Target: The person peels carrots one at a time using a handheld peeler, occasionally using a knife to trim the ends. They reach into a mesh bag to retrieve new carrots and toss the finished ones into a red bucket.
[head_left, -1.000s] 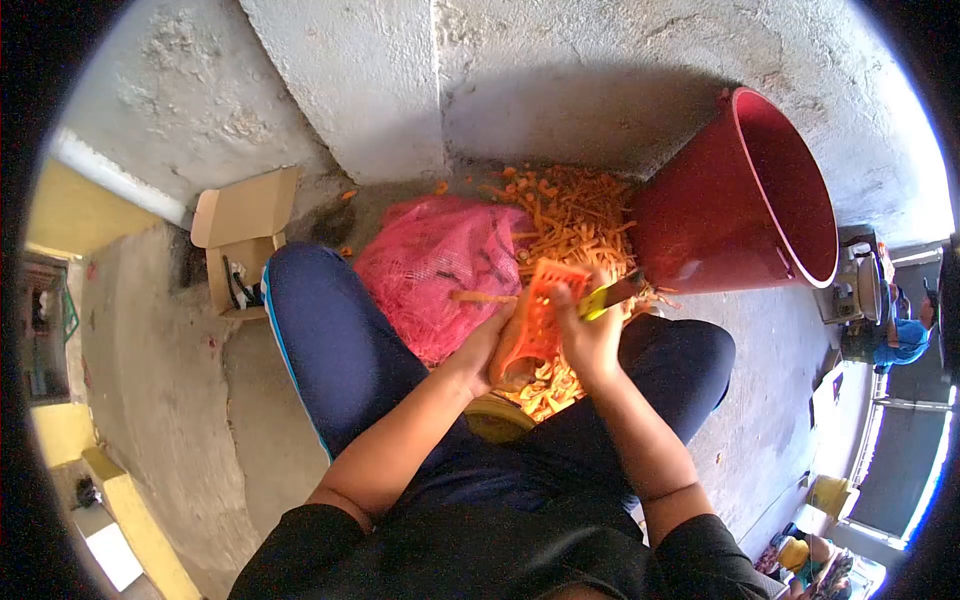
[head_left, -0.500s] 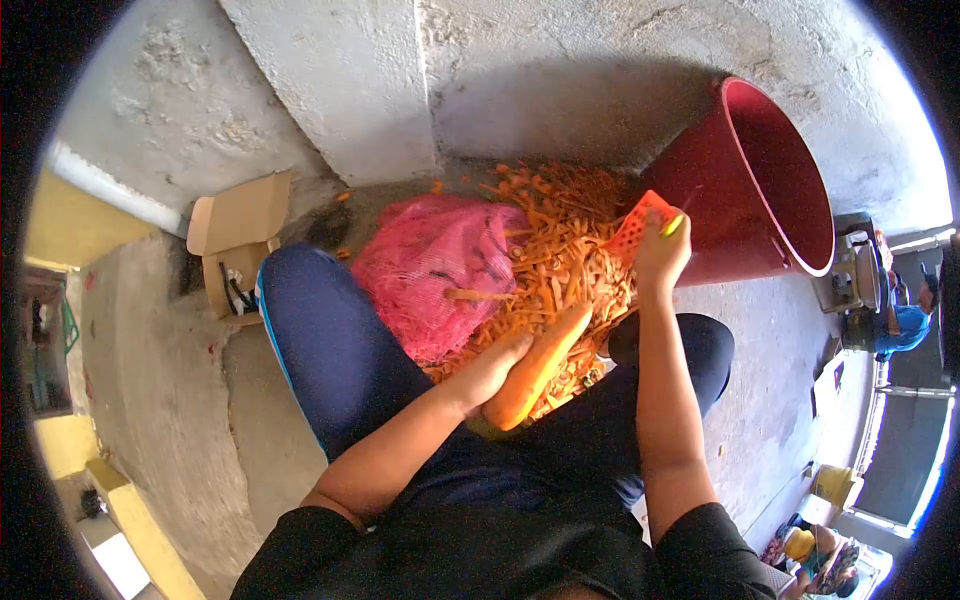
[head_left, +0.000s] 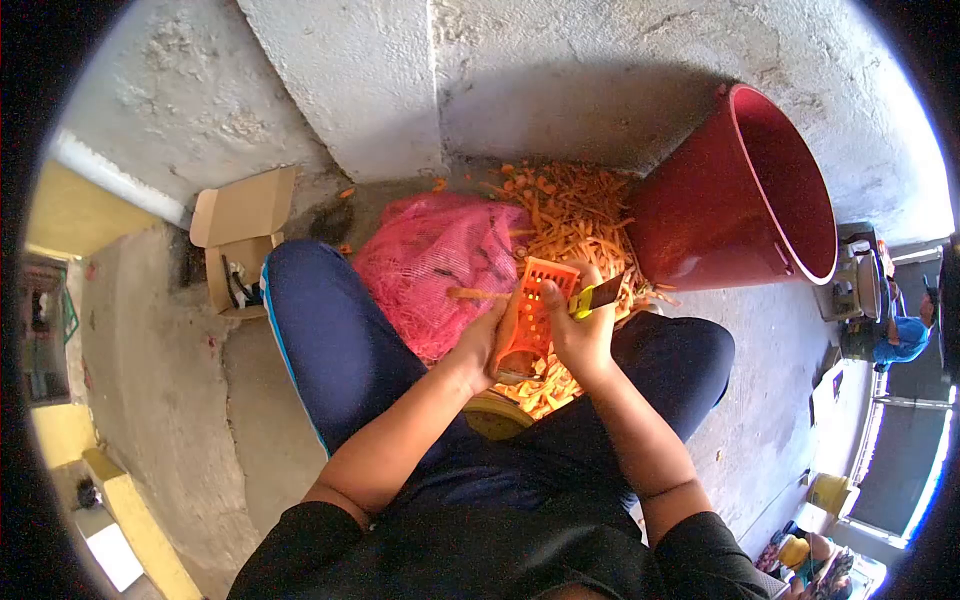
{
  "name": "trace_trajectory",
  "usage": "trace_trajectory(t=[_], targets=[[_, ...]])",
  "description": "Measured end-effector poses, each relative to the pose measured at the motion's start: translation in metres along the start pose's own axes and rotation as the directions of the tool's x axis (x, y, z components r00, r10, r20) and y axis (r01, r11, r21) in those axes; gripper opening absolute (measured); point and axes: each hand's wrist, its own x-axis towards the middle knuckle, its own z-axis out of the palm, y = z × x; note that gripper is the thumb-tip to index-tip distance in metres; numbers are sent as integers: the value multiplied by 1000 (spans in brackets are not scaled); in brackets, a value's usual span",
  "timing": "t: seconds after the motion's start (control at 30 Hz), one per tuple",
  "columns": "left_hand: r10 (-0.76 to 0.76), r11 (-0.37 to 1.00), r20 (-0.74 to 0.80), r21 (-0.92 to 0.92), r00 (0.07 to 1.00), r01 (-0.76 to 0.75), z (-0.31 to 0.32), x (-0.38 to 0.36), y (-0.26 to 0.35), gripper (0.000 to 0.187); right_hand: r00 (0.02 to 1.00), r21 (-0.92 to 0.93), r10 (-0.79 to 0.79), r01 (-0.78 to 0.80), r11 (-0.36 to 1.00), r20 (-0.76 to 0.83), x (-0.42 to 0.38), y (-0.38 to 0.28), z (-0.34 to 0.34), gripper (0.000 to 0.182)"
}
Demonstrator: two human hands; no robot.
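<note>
My right hand (head_left: 583, 335) grips an orange perforated grater (head_left: 550, 290), its thumb on the holed face. In the same hand is a small knife (head_left: 600, 294), its yellow-green handle by the fingers and its dark blade pointing right. My left hand (head_left: 484, 342) is closed at the grater's left side, around the carrot, which is mostly hidden by the grater and fingers. Both hands are together above a heap of orange peelings (head_left: 585, 235). Just left of them lies a pink mesh bag (head_left: 430, 265).
A large red bin (head_left: 690, 215) leans beside the peelings, near the rough wall (head_left: 560, 60). An opened cardboard box (head_left: 238, 215) stands past my left knee. Between my legs is a yellowish rounded rim (head_left: 497, 415). Far right, a person in blue (head_left: 905, 338) is visible.
My right hand has come down and left from beside the red bin, bringing the grater over the carrot. The carrot is now largely covered, and the knife blade shows clearly.
</note>
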Motion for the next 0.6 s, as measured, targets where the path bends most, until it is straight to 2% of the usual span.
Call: trace_trajectory(t=[0.23,0.33,0.4,0.43,0.5,0.6], targets=[[-33,999,51,-21,998,34,-12,10,-4,30,1000,-7,4,-4,1000,10,0,-3,3,25],[-3,998,10,68,1000,2,-13,9,-5,34,995,-208,-49,65,976,82,-2,-10,-1,25],[14,985,20,174,1000,-17,-11,6,-5,44,992,-264,-108,122,957,68,-3,-6,1,24],[38,987,29,154,999,-42,-12,7,-6,40,989,-291,-137,149,945,62,-3,-4,1,24],[84,989,45,115,995,-89,-11,9,-7,33,996,-284,-86,86,955,13,0,-5,2,22],[70,952,157,285,985,-113,-6,2,-6,38,991,-283,21,-59,957,-136,17,1,-5,19]])
